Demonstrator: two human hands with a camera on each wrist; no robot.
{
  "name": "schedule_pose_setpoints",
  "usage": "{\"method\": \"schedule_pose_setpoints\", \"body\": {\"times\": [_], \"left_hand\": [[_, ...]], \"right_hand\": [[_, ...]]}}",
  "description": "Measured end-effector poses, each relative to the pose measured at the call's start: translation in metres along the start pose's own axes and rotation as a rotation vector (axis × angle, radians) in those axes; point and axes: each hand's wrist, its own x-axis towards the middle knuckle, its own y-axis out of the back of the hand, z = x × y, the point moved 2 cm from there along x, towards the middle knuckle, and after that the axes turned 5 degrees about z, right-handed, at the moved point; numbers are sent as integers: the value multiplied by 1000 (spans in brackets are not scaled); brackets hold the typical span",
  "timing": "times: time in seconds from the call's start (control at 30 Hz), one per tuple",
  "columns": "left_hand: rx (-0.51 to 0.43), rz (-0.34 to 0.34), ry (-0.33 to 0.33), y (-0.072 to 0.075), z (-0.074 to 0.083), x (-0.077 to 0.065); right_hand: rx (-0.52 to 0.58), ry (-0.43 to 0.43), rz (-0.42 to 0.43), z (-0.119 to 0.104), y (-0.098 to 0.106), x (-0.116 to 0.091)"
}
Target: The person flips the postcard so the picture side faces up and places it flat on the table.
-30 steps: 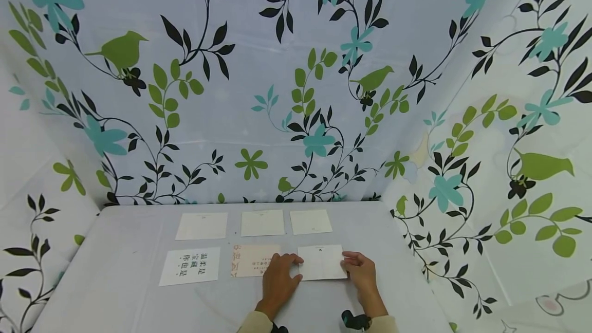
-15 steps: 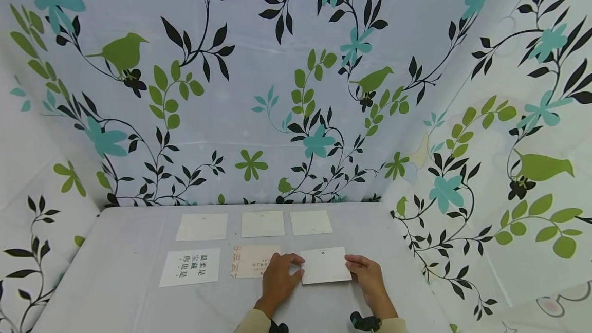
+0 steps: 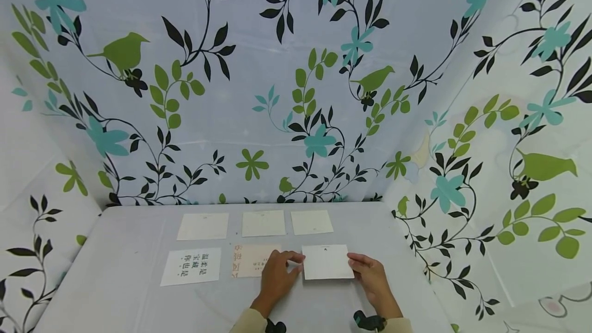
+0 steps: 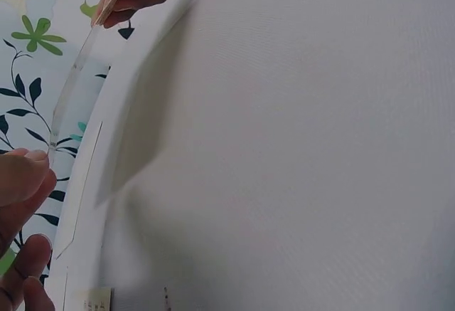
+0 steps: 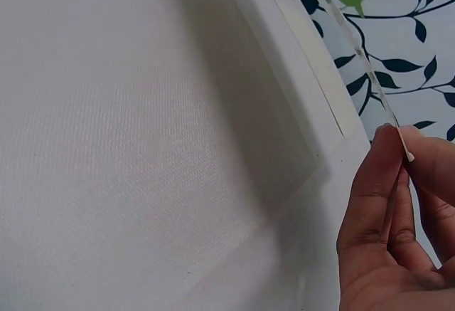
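Both hands hold a white card (image 3: 327,262) with a small dark mark near its far edge. My left hand (image 3: 279,279) pinches its left edge; in the left wrist view, its fingers (image 4: 25,176) meet at the card's corner. The right edge is pinched by my right hand (image 3: 372,276), thumb and fingers (image 5: 373,190) plain in the right wrist view. Both wrist views show the card nearly edge-on, raised above the table with a shadow below. Whether it is one sheet or a thin stack I cannot tell. A beige printed card (image 3: 250,261) lies partly behind my left hand.
A white card with black characters (image 3: 190,266) lies at the left of the near row. Along the back of the table (image 3: 120,271) lie three blank cream cards, the left (image 3: 202,226), middle (image 3: 263,223) and right (image 3: 312,222). Patterned cloth (image 3: 277,91) hangs behind.
The white card has shifted slightly right and come up off the table. My right hand moved right with it; the left hand stayed nearly in place. The other cards have not moved.
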Motion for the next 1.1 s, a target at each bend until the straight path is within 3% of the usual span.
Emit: {"method": "schedule_pose_setpoints", "body": {"times": [0.3, 0.87, 1.1], "left_hand": [[4, 49, -67, 5, 5, 1], [13, 75, -71, 8, 10, 2], [15, 100, -68, 8, 10, 3]], "right_hand": [[83, -7, -37, -3, 1, -2], [129, -42, -90, -8, 4, -5], [168, -36, -175, -8, 7, -6]]}}
